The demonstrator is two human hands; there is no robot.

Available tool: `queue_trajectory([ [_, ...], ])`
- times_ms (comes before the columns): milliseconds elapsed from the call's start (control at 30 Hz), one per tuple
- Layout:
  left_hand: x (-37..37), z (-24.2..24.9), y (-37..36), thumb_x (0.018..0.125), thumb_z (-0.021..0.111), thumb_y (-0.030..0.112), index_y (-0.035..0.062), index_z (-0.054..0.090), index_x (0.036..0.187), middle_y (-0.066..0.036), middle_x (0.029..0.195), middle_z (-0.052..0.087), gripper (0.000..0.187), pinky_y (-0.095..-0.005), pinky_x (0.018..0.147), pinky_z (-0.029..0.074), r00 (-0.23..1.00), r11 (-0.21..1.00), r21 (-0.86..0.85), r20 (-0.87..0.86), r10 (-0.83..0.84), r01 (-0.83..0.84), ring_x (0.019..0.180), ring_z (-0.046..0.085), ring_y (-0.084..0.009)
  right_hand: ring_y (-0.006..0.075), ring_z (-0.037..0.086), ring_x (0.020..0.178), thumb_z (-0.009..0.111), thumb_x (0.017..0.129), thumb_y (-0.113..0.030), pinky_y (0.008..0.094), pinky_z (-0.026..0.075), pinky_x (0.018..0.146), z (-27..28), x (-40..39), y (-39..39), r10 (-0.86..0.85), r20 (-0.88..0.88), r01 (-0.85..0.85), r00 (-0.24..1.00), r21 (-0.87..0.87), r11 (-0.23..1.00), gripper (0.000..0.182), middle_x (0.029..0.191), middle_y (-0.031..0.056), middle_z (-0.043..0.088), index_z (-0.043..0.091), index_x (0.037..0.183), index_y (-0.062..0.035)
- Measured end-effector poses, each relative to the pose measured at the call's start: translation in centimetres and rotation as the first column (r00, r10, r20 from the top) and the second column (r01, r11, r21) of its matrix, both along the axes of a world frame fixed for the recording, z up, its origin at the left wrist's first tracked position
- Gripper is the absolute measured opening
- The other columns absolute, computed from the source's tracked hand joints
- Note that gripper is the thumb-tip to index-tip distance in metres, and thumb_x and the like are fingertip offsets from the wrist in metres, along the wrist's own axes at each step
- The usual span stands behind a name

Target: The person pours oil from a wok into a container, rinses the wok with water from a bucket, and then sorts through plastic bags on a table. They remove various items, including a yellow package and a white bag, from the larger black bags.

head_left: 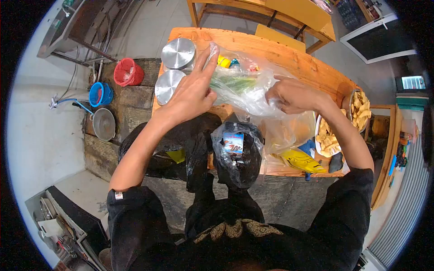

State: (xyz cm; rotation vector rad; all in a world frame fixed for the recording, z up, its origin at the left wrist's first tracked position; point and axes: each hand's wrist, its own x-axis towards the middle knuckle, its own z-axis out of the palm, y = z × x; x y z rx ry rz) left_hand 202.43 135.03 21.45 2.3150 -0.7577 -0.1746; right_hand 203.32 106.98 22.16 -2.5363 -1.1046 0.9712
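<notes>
A clear plastic bag (253, 97) is stretched across the wooden table between my two hands. Long green stalks, possibly spring onions (239, 83), show through it. My left hand (194, 86) is at the bag's left side, with plastic caught at its raised fingers. On the right, my right hand (289, 95) has its fingers curled into the crumpled plastic. Behind the bag lie a yellow item (223, 61) and small colourful packets, partly covered by plastic. Closer to my body, a black plastic bag (242, 169) holds a packet with a blue and white label (233, 143).
Two round metal lids or containers (178, 53) stand at the table's left end. Bowls of pale yellow crackers (328, 136) sit at the right, near a yellow packet (302, 161). On the floor at left are a red basket (129, 72), a blue bucket (101, 94) and a metal pan (104, 124).
</notes>
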Motion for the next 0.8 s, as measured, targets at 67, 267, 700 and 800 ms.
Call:
queue_trajectory([
  [67,0.1,-0.1,0.0,0.068,0.053,-0.004,0.0022,0.012,0.141,-0.024,0.142,0.017,0.084,-0.0394,0.08,0.048,1.0,1.0,0.01,0.003,-0.002,0.002,0.107,0.047,-0.0433,0.0339,0.056,0.094,0.057,0.067,-0.01,0.0469,0.028,0.105,-0.4,0.7,1.1,-0.069,-0.019,0.068,0.997,-0.055,0.996,0.053,0.075,0.0148,0.061,0.047,0.12,-0.0099],
  [267,0.0,0.1,-0.3,0.069,0.053,-0.004,0.0062,0.012,0.142,-0.023,0.141,0.019,0.085,-0.0363,0.079,0.049,0.996,0.997,-0.063,-0.075,-0.045,0.04,0.109,0.047,-0.0414,0.0348,0.05,0.112,0.07,0.065,-0.038,0.0434,0.037,0.098,-5.4,4.9,3.9,-0.159,-0.135,0.174,0.978,0.109,0.979,0.096,0.122,0.0257,0.048,0.017,0.142,-0.017],
  [700,-0.6,0.5,0.4,0.069,0.053,-0.005,0.0077,0.009,0.142,-0.025,0.141,0.018,0.086,-0.0384,0.077,0.049,0.993,1.0,-0.007,-0.117,-0.009,0.008,0.087,0.058,-0.0374,0.0288,0.061,0.085,0.047,0.08,-0.009,0.0395,0.05,0.072,-5.8,5.3,4.3,-0.054,0.7,0.012,0.712,0.065,0.998,0.027,0.09,0.0139,0.062,0.058,0.105,-0.0114],
  [800,-1.0,0.8,0.5,0.069,0.053,-0.005,0.0059,0.01,0.142,-0.026,0.14,0.018,0.085,-0.0398,0.079,0.048,0.999,1.0,0.006,-0.032,-0.017,0.017,0.093,0.056,-0.04,0.0331,0.06,0.08,0.053,0.075,-0.01,0.0396,0.049,0.074,-2.1,5.9,1.9,-0.082,0.772,0.039,0.63,0.074,0.997,0.023,0.084,0.0169,0.063,0.062,0.096,-0.0106],
])
